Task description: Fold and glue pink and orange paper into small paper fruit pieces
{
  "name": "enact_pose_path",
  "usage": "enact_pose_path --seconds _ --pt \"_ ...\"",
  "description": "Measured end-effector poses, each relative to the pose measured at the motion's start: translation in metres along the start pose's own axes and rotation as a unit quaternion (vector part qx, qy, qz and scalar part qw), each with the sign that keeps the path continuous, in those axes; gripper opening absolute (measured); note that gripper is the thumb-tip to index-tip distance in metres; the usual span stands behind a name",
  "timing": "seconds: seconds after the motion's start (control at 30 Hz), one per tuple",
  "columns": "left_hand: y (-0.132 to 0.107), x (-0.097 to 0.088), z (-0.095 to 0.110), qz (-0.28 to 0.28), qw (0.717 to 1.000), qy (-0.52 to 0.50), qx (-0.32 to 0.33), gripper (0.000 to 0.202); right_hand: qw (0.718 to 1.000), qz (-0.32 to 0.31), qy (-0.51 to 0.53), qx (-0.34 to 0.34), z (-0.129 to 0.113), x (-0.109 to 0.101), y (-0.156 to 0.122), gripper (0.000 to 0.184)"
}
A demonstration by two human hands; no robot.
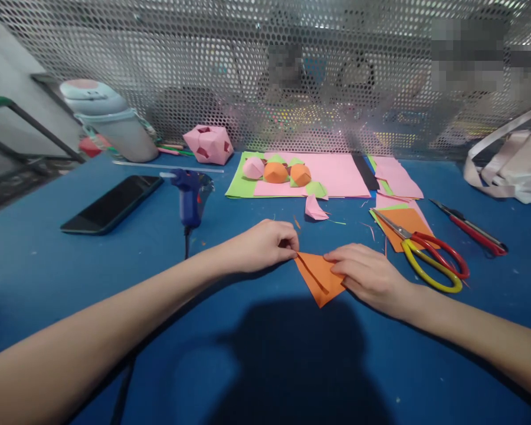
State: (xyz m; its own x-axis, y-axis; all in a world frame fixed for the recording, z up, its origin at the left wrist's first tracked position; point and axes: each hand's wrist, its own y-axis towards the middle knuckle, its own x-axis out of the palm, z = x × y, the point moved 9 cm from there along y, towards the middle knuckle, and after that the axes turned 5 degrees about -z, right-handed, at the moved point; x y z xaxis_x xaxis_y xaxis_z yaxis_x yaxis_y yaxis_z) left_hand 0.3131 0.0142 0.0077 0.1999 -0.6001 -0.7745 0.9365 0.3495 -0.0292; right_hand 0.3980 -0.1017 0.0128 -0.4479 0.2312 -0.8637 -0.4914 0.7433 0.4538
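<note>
Left hand pinches, right hand holds orange paper (glue gun and scissors flanking).

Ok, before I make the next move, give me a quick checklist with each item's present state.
1. Left hand pinching the folded orange paper piece at its upper-left corner: ok.
2. Right hand touching the paper's other side: ok, fingers lie over its edge.
3. Metal scissors with red and yellow handles out of both hands: ok, lying to the right.
4. Blue glue gun apart from the left hand: ok; whether hot, cannot tell.
5. Red-and-black utility knife with blade retracted: cannot tell.
6. Table free of scraps: not ok, a thin orange paper sliver lies beyond the hands.
</note>
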Motion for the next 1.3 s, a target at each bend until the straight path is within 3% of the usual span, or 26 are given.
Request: enact_pose_path --seconds 0.23,0.43,0.63,0.8,0.9,1.07,1.3 --pt "0.0 0.0 -0.004 -0.038 0.996 -0.046 0.067 0.013 0.996 -0.044 0.003 -0.077 -0.015 0.007 -0.007 0.028" --pt "0.004 0.0 -0.009 -0.057 0.992 -0.062 0.089 0.014 0.991 -0.087 0.0 -0.099 -0.022 0.013 -0.006 0.035" --pt "0.004 0.002 -0.012 -0.046 0.994 -0.056 0.077 0.014 0.997 -0.065 -0.029 -0.003 -0.009 0.011 -0.004 0.038" --pt "0.005 -0.004 -0.011 0.045 0.994 -0.044 0.087 0.014 0.999 -0.039 -0.034 0.013 0.014 0.002 0.004 0.03" --pt "0.005 -0.003 -0.008 0.068 0.994 -0.008 0.088 0.013 0.998 -0.007 -0.057 0.033 0.033 -0.004 0.007 0.024" --pt "0.007 0.002 -0.011 0.046 0.996 0.017 0.072 0.01 0.998 0.032 0.03 0.046 0.039 -0.004 0.006 0.027" --pt "0.01 0.002 -0.015 0.018 0.998 -0.018 0.06 0.011 0.999 -0.035 0.029 -0.022 0.021 0.009 0.0 0.034"
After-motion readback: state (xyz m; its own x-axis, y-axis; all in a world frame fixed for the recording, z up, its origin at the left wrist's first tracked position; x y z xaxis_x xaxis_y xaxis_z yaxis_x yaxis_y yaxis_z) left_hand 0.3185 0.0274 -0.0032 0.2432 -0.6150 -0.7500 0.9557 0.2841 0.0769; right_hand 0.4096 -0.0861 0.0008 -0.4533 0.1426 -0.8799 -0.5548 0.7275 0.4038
